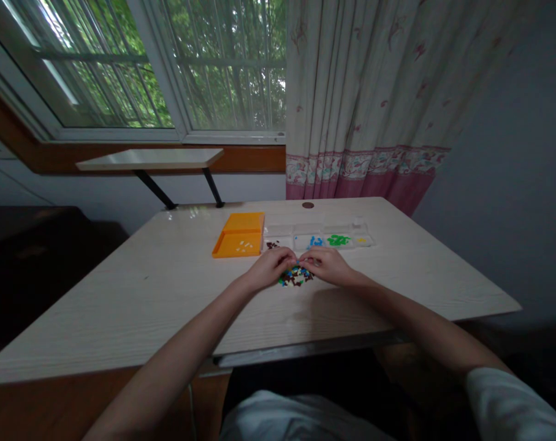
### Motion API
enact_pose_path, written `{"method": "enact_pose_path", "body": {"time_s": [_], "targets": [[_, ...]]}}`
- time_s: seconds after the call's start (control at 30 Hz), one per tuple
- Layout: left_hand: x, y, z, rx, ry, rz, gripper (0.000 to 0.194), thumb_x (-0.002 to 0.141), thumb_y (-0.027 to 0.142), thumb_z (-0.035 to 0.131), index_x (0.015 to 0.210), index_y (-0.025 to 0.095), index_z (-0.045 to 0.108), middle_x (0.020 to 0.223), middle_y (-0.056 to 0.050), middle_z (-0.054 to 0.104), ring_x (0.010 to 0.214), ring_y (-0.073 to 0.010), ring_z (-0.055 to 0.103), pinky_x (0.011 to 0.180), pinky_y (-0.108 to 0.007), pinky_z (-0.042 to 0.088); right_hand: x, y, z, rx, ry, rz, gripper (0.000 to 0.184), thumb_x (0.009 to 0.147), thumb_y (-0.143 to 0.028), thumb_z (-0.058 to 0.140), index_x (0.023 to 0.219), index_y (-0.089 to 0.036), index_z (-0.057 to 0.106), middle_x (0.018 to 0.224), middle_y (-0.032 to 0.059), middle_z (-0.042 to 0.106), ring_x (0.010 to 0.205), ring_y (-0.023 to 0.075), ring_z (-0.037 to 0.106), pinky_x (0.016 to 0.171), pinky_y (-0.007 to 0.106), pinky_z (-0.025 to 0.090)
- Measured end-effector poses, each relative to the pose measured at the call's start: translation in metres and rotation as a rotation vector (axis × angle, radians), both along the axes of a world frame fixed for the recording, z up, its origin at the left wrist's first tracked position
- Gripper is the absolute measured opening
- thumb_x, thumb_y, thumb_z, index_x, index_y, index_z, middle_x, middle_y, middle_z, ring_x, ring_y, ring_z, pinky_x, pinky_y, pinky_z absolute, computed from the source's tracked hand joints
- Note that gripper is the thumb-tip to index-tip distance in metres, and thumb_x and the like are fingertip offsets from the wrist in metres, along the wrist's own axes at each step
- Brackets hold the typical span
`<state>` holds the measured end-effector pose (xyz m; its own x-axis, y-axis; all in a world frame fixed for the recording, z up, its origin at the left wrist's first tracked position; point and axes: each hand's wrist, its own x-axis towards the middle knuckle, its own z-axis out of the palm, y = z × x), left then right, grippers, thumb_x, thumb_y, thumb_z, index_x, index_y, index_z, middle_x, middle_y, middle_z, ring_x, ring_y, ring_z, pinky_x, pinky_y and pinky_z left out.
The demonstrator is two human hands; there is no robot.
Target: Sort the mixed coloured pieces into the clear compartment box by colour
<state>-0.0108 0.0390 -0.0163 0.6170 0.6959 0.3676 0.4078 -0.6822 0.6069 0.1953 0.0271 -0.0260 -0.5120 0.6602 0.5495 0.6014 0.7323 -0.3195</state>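
A mixed pile of small brown, blue, green and pale pieces (pixel 297 277) lies on the table in front of me. Over its left far edge, my left hand (pixel 278 264) is closed with thumb and fingertips together. My right hand (pixel 326 265) is closed in the same way on the other side, its fingertips almost meeting the left ones. Something tiny and bluish shows between the fingertips, too small to name. Just beyond the hands are brown pieces (pixel 272 244), blue pieces (pixel 315 241) and green pieces (pixel 338 240), sorted in clear trays.
An open orange box (pixel 237 223) with a few white pieces stands left of the clear trays (pixel 280 231). A yellow piece (pixel 361 240) lies in the rightmost compartment. At the back left, a raised shelf (pixel 153 159) stands on black brackets. The wooden table (pixel 167 294) has its front edge near me.
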Motion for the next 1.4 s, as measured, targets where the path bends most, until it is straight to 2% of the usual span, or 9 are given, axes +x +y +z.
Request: {"method": "enact_pose_path", "body": {"time_s": [0.23, 0.37, 0.57, 0.73, 0.97, 1.23, 1.4], "targets": [[0.003, -0.001, 0.000, -0.006, 0.010, 0.002, 0.019, 0.085, 0.026, 0.046, 0.082, 0.013, 0.059, 0.073, -0.002, 0.058, 0.068, -0.0115, 0.051, 0.063, -0.022, 0.039, -0.002, -0.001, 0.001, 0.025, 0.037, 0.036, 0.018, 0.083, -0.032, 0.054, 0.084, -0.018, 0.066, 0.071, 0.0031, 0.063, 0.064, 0.0111, 0.055, 0.060, 0.020, 0.040], [-0.002, 0.005, -0.002, 0.005, 0.036, 0.010, 0.022, 0.087, 0.028, 0.043, 0.090, 0.013, 0.060, 0.079, -0.004, 0.060, 0.071, -0.0122, 0.053, 0.065, -0.022, 0.041, 0.002, 0.000, 0.003, 0.084, 0.078, 0.037, 0.017, 0.084, -0.030, 0.053, 0.085, -0.018, 0.065, 0.072, 0.0034, 0.062, 0.065, 0.0114, 0.055, 0.062, 0.021, 0.041], [-0.019, 0.016, -0.004, 0.143, 0.280, 0.030, 0.023, 0.086, 0.022, 0.042, 0.096, 0.017, 0.063, 0.093, -0.007, 0.061, 0.089, -0.0160, 0.055, 0.078, -0.026, 0.043, 0.016, 0.007, 0.009, 0.279, 0.183, -0.055, 0.015, 0.084, -0.026, 0.053, 0.082, -0.017, 0.065, 0.072, 0.0043, 0.064, 0.063, 0.0112, 0.056, 0.060, 0.021, 0.042], [-0.017, 0.013, -0.002, 0.153, 0.404, -0.013, 0.029, 0.085, 0.015, 0.041, 0.103, 0.021, 0.064, 0.096, -0.006, 0.059, 0.092, -0.0155, 0.055, 0.080, -0.025, 0.044, 0.019, 0.010, 0.008, 0.319, 0.171, -0.058, 0.014, 0.084, -0.025, 0.053, 0.082, -0.017, 0.065, 0.072, 0.0041, 0.065, 0.061, 0.0109, 0.056, 0.058, 0.021, 0.042], [-0.016, 0.013, -0.003, 0.174, 0.438, -0.026, 0.028, 0.085, 0.016, 0.041, 0.102, 0.020, 0.063, 0.097, -0.006, 0.058, 0.091, -0.0156, 0.055, 0.080, -0.025, 0.043, 0.023, 0.013, 0.007, 0.273, 0.159, -0.103, 0.016, 0.084, -0.027, 0.052, 0.084, -0.018, 0.065, 0.074, 0.0045, 0.065, 0.066, 0.0124, 0.057, 0.062, 0.023, 0.043], [-0.018, 0.018, -0.008, 0.188, 0.396, 0.007, 0.020, 0.085, 0.019, 0.043, 0.091, 0.016, 0.062, 0.092, -0.007, 0.059, 0.088, -0.0157, 0.055, 0.078, -0.026, 0.044, 0.034, 0.030, -0.001, 0.146, 0.054, -0.327, 0.017, 0.083, -0.028, 0.052, 0.085, -0.019, 0.066, 0.076, 0.0031, 0.063, 0.068, 0.0135, 0.057, 0.063, 0.024, 0.041], [-0.019, 0.016, -0.007, 0.183, 0.383, 0.067, 0.023, 0.082, 0.017, 0.044, 0.096, 0.017, 0.061, 0.094, -0.007, 0.059, 0.083, -0.0160, 0.056, 0.074, -0.027, 0.045, 0.039, 0.038, -0.005, 0.083, -0.022, -0.393, 0.019, 0.083, -0.032, 0.053, 0.085, -0.021, 0.068, 0.077, 0.0036, 0.066, 0.069, 0.0152, 0.059, 0.062, 0.025, 0.042]]}}
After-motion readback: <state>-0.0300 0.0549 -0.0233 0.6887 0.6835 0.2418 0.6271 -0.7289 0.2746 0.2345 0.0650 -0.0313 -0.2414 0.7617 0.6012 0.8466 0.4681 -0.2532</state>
